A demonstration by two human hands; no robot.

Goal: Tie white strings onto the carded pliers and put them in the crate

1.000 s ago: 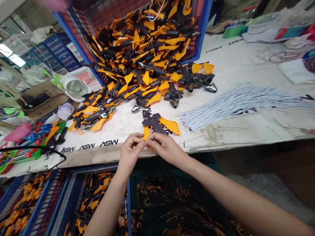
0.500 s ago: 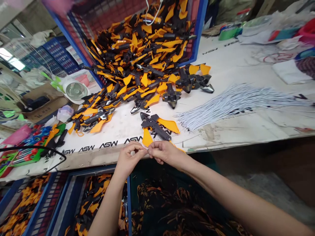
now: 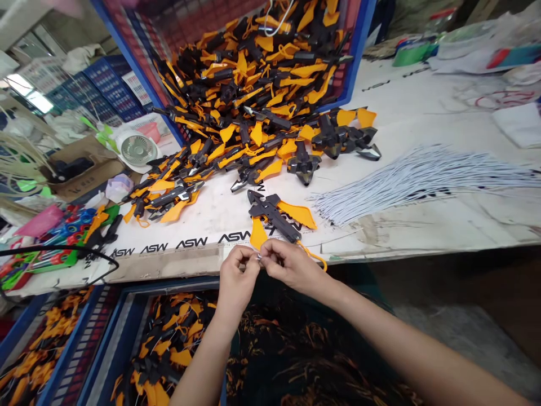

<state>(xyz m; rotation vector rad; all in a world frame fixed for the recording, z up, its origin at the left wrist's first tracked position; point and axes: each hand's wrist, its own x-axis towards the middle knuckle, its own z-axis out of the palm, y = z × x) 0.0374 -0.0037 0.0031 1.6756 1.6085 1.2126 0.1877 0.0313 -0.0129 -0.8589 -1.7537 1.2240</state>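
My left hand (image 3: 240,276) and my right hand (image 3: 288,264) meet at the table's front edge, fingertips pinched together. Between them shows a tiny white bit (image 3: 259,257), which looks like the end of a thin white string; most of it is hidden by the fingers. Just beyond my hands lies a black and orange toy plane (image 3: 276,219) with orange wings and a pointed nose facing away. From its near end an orange loop (image 3: 316,257) hangs over the table edge beside my right hand.
A tilted blue crate (image 3: 354,62) spills many similar toys (image 3: 249,124) onto the table. White strings (image 3: 406,183) lie in a bundle at right. A small fan (image 3: 138,149) and colourful parts (image 3: 63,242) stand left. Below the edge, a blue crate (image 3: 112,332) holds more toys.
The camera view has shifted, so the scene sits a little differently. Both hands stay pinched together by the toy plane, with fingers more bent. The orange loop shows more clearly.
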